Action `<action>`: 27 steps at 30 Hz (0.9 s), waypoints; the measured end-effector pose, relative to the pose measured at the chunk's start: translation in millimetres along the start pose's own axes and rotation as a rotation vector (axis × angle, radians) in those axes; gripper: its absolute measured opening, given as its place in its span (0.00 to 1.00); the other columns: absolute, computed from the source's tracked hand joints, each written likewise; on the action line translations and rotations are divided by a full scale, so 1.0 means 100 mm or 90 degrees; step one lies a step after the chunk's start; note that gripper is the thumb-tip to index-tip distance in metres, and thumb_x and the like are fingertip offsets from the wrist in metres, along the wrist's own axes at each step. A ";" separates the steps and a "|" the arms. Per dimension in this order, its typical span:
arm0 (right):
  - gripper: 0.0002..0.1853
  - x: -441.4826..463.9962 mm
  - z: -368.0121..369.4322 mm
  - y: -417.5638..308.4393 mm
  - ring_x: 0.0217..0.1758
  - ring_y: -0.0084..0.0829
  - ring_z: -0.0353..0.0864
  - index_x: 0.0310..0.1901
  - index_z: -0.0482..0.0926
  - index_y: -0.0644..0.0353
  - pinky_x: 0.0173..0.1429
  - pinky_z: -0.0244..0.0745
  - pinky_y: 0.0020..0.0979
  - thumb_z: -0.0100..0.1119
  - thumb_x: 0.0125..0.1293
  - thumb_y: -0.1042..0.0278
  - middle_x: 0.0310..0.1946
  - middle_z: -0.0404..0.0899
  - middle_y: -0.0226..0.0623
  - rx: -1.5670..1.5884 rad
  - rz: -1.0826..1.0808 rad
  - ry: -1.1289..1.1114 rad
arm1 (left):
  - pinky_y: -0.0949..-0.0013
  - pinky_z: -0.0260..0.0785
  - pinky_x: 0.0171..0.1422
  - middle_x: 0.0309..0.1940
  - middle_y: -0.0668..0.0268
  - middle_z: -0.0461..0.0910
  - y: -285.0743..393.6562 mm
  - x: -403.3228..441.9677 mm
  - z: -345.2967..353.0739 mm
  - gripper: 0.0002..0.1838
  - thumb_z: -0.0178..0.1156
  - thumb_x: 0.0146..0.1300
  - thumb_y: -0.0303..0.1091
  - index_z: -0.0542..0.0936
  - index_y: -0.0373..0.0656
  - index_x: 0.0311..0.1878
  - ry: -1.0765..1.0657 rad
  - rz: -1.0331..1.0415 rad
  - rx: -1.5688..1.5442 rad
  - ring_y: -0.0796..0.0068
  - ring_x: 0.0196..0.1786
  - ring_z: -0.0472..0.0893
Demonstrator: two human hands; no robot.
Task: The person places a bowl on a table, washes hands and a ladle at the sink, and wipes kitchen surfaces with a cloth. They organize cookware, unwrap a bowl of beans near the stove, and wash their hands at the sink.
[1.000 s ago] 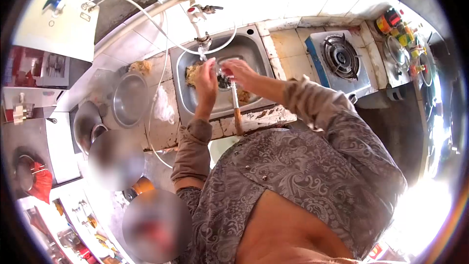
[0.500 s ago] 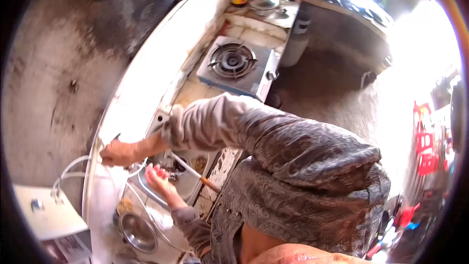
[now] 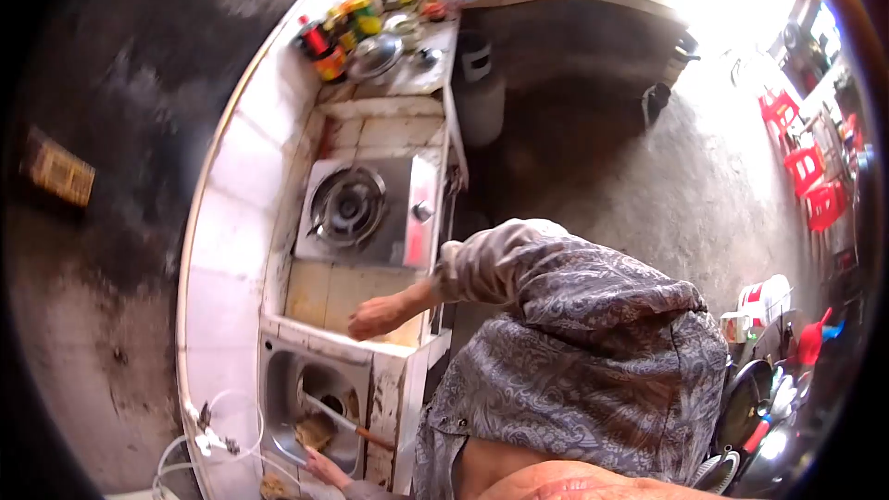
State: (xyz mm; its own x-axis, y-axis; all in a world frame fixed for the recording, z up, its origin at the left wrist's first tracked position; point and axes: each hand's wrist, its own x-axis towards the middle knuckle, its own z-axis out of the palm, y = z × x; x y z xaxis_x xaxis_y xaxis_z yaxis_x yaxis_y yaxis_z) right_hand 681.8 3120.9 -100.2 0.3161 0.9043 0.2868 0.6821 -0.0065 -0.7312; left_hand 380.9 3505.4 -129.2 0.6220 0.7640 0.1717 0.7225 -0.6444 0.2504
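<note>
My right hand (image 3: 378, 317) is over the tiled counter between the stove and the sink, its fingers curled down and its palm hidden. No object shows in it. My left hand (image 3: 326, 470) is at the near lower side of the steel sink (image 3: 281, 380), fingers stretched out beside a tan clump (image 3: 315, 431) in the basin. Whether they touch is unclear. A long tool with a pale shaft and brown handle (image 3: 375, 438) lies across the sink, its handle over the front edge.
A single-burner stove (image 3: 350, 206) stands beyond my right hand. Bottles (image 3: 326, 57) and a lidded pot (image 3: 376, 56) are farther along the counter. A tap (image 3: 211, 443) with white hoses is on the wall. Red stools (image 3: 806, 167) and a gas cylinder (image 3: 480, 97) are beyond.
The view has turned towards the stove and floor. My right hand has left the tap and moved over the counter. My left hand is now lower, by the sink's side.
</note>
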 end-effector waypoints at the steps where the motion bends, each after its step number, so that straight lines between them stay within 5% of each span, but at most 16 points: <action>1: 0.05 -0.50 -0.16 0.26 0.40 0.44 0.74 0.33 0.73 0.58 0.44 0.70 0.40 0.51 0.63 0.67 0.33 0.72 0.42 -0.061 0.008 0.041 | 0.53 0.68 0.51 0.40 0.45 0.79 0.01 -0.06 0.02 0.27 0.47 0.69 0.53 0.78 0.35 0.47 -0.026 0.040 0.128 0.49 0.46 0.77; 3: 0.05 -1.61 -0.38 0.97 0.47 0.38 0.73 0.31 0.72 0.60 0.51 0.70 0.37 0.50 0.61 0.68 0.36 0.72 0.40 -0.293 -0.033 0.047 | 0.51 0.67 0.53 0.43 0.48 0.79 0.39 -0.37 0.12 0.20 0.51 0.66 0.44 0.76 0.38 0.52 0.128 0.062 0.152 0.47 0.46 0.77; 4: 0.07 -2.22 -0.38 1.47 0.48 0.36 0.73 0.31 0.72 0.60 0.52 0.71 0.36 0.49 0.62 0.66 0.38 0.73 0.39 -0.482 0.048 -0.077 | 0.51 0.67 0.54 0.44 0.48 0.78 0.76 -0.47 0.13 0.19 0.52 0.66 0.42 0.76 0.38 0.52 0.166 0.062 0.126 0.48 0.47 0.77; 5: 0.08 -2.95 -0.60 1.52 0.45 0.36 0.76 0.30 0.73 0.59 0.53 0.72 0.35 0.50 0.62 0.65 0.35 0.74 0.39 -0.308 0.116 0.089 | 0.52 0.66 0.54 0.45 0.48 0.78 1.22 -0.59 0.21 0.19 0.53 0.65 0.41 0.76 0.38 0.52 0.199 0.063 0.094 0.48 0.48 0.76; 6: 0.09 -3.56 -0.82 1.50 0.40 0.42 0.82 0.35 0.80 0.55 0.41 0.79 0.41 0.52 0.63 0.61 0.32 0.81 0.40 -0.302 0.455 -0.037 | 0.52 0.66 0.55 0.46 0.48 0.78 1.63 -0.71 0.21 0.18 0.54 0.64 0.39 0.76 0.38 0.52 0.228 0.067 0.070 0.48 0.48 0.76; 8: 0.10 -4.97 -1.17 1.36 0.36 0.44 0.84 0.35 0.82 0.59 0.37 0.80 0.44 0.53 0.61 0.63 0.30 0.83 0.44 -0.429 0.594 -0.123 | 0.53 0.66 0.56 0.48 0.49 0.77 2.32 -1.04 0.00 0.18 0.55 0.63 0.36 0.75 0.37 0.53 0.274 0.080 0.039 0.49 0.50 0.76; 10: 0.10 -6.49 -1.19 1.30 0.35 0.44 0.84 0.35 0.82 0.60 0.37 0.81 0.42 0.53 0.61 0.66 0.30 0.83 0.44 -0.350 0.809 0.151 | 0.57 0.61 0.64 0.57 0.48 0.71 3.28 -1.22 -0.01 0.22 0.55 0.61 0.29 0.71 0.32 0.58 0.168 0.215 -0.180 0.51 0.60 0.70; 15: 0.11 -8.65 -0.90 -0.13 0.33 0.47 0.82 0.31 0.79 0.59 0.36 0.74 0.46 0.55 0.58 0.60 0.30 0.82 0.46 -0.251 1.208 0.824 | 0.60 0.64 0.64 0.58 0.52 0.72 5.51 -1.68 0.35 0.20 0.52 0.64 0.26 0.70 0.34 0.59 -0.036 0.318 -0.506 0.60 0.58 0.73; 16: 0.13 -9.06 -0.70 -0.18 0.36 0.50 0.81 0.30 0.78 0.62 0.38 0.74 0.48 0.56 0.58 0.59 0.31 0.81 0.50 -0.275 1.358 0.743 | 0.63 0.67 0.61 0.55 0.54 0.74 5.85 -1.69 0.57 0.19 0.52 0.63 0.23 0.71 0.35 0.58 -0.087 0.360 -0.544 0.62 0.56 0.75; 18: 0.15 -9.39 -0.32 -0.45 0.46 0.50 0.81 0.38 0.80 0.65 0.45 0.74 0.47 0.56 0.56 0.61 0.41 0.80 0.56 -0.173 1.441 0.820 | 0.64 0.70 0.58 0.51 0.54 0.76 6.57 -1.98 0.74 0.19 0.53 0.62 0.22 0.71 0.35 0.58 -0.200 0.434 -0.573 0.64 0.53 0.77; 19: 0.15 -9.62 0.08 -0.40 0.29 0.45 0.81 0.29 0.76 0.67 0.35 0.72 0.45 0.51 0.57 0.61 0.24 0.80 0.51 -0.329 1.332 0.915 | 0.65 0.71 0.56 0.48 0.55 0.78 6.93 -2.17 0.74 0.19 0.53 0.62 0.22 0.72 0.37 0.57 -0.222 0.486 -0.546 0.65 0.51 0.78; 20: 0.15 -10.09 0.48 -0.21 0.22 0.42 0.79 0.24 0.77 0.67 0.27 0.70 0.43 0.50 0.56 0.61 0.19 0.78 0.48 -0.147 1.327 0.895 | 0.66 0.72 0.55 0.47 0.57 0.79 7.21 -2.26 0.95 0.18 0.53 0.62 0.23 0.73 0.38 0.57 -0.290 0.518 -0.555 0.66 0.48 0.80; 21: 0.16 -9.74 0.29 -0.39 0.16 0.38 0.75 0.19 0.77 0.65 0.20 0.66 0.41 0.49 0.55 0.61 0.14 0.76 0.44 0.047 1.342 1.131 | 0.67 0.73 0.53 0.44 0.58 0.81 7.50 -2.40 1.11 0.17 0.53 0.63 0.24 0.74 0.37 0.55 -0.298 0.564 -0.475 0.67 0.45 0.81; 23: 0.16 -9.79 0.56 -0.33 0.09 0.38 0.69 0.13 0.74 0.64 0.15 0.61 0.38 0.50 0.54 0.64 0.10 0.72 0.42 0.165 1.251 1.168 | 0.66 0.73 0.50 0.39 0.55 0.82 8.13 -2.71 1.30 0.18 0.56 0.62 0.32 0.75 0.39 0.55 -0.508 0.659 -0.408 0.65 0.44 0.82; 24: 0.14 -9.63 0.50 -0.41 0.16 0.37 0.75 0.20 0.75 0.66 0.22 0.68 0.39 0.50 0.55 0.63 0.13 0.74 0.43 0.257 1.189 1.247 | 0.62 0.73 0.51 0.39 0.51 0.81 8.48 -2.90 1.28 0.21 0.58 0.60 0.36 0.75 0.40 0.56 -0.548 0.738 -0.321 0.57 0.45 0.82; 27: 0.11 -9.46 0.19 -0.40 0.12 0.33 0.71 0.22 0.74 0.65 0.16 0.64 0.36 0.51 0.55 0.66 0.14 0.73 0.41 0.440 1.160 1.158 | 0.55 0.68 0.58 0.51 0.47 0.76 9.47 -3.32 1.63 0.31 0.61 0.58 0.39 0.65 0.41 0.64 -0.645 0.886 -0.250 0.50 0.55 0.76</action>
State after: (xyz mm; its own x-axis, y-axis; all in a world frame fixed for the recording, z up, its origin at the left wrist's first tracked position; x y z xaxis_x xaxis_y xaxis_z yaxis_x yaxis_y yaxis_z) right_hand 342.8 2274.1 -353.9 0.1859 -0.6834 -0.7060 -0.6595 0.4459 -0.6052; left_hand 908.2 2636.5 -104.7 0.6925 -0.7100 -0.1281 -0.4706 -0.5791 0.6657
